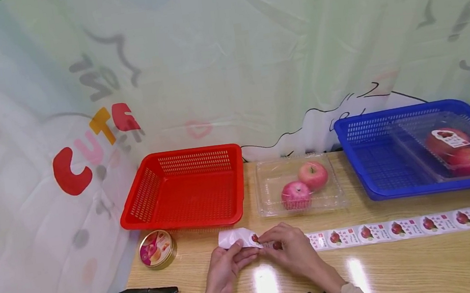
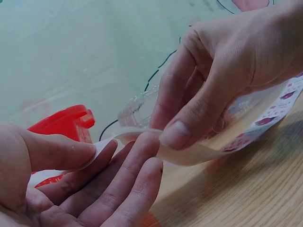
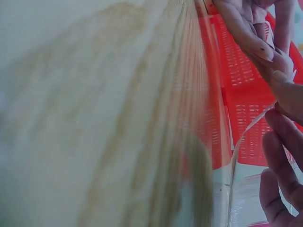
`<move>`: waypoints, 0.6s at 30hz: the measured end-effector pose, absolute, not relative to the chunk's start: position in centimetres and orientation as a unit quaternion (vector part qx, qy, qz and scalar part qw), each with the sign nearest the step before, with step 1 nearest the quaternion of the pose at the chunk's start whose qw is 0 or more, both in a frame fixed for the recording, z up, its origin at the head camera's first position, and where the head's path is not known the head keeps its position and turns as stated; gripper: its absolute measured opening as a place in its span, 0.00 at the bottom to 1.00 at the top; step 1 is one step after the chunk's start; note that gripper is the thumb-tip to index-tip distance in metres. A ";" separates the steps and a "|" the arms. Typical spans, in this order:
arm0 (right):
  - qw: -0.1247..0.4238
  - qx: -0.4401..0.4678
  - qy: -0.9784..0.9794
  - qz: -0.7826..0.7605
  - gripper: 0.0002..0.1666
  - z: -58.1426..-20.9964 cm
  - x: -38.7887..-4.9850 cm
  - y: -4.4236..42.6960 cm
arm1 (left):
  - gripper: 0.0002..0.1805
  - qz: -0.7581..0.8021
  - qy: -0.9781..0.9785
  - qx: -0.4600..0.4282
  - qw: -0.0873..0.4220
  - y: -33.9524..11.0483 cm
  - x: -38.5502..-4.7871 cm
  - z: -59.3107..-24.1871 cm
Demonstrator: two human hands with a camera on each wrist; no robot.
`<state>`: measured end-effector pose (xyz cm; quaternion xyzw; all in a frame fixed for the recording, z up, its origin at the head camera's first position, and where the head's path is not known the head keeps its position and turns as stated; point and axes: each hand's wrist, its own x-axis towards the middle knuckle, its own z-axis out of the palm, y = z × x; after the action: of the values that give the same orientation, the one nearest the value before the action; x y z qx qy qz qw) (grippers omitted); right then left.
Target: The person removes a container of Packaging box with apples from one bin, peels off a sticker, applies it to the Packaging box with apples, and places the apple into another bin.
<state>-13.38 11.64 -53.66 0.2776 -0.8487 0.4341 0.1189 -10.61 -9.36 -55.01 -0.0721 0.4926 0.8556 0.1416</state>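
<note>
"Where's the label strip, from where you're standing?"

"The label strip (image 1: pixel 399 229) runs along the counter (image 1: pixel 411 267), in front of the clear box (image 1: pixel 271 175) and the blue basket (image 1: pixel 428 188). Its left end is up off the wood, between both hands."

"And how are they holding it?"

"The left hand (image 1: pixel 225 269) has its thumb on top of the raised end and its fingers underneath. The right hand (image 1: pixel 290 248) pinches the strip just beside that, thumb to forefinger, so the two grips are narrow and close together. I can't tell whether the right one has a label alone or the backing too."

"Peeling one off, you think?"

"Looks that way to me. If so, I'd fold the backing sharply away at the label's edge until a corner lifts, then draw it off slowly and low. A yank could curl or tear it."

"What about the sticky side?"

"Touch one edge only, I'd say; a finger flat on the glue might spoil it. And let the rest of the strip lie flat, so nothing twists or tugs."
</note>
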 end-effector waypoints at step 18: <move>0.016 0.248 -0.818 0.518 0.06 -53.6 -13.6 12.5 | 0.20 0.855 0.491 -0.073 0.151 -9.4 -10.6 -54.9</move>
<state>-13.62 12.53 -53.61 0.2485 -0.8183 0.5180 0.0158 -10.64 -9.41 -54.95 -0.0729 0.4912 0.8547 0.1514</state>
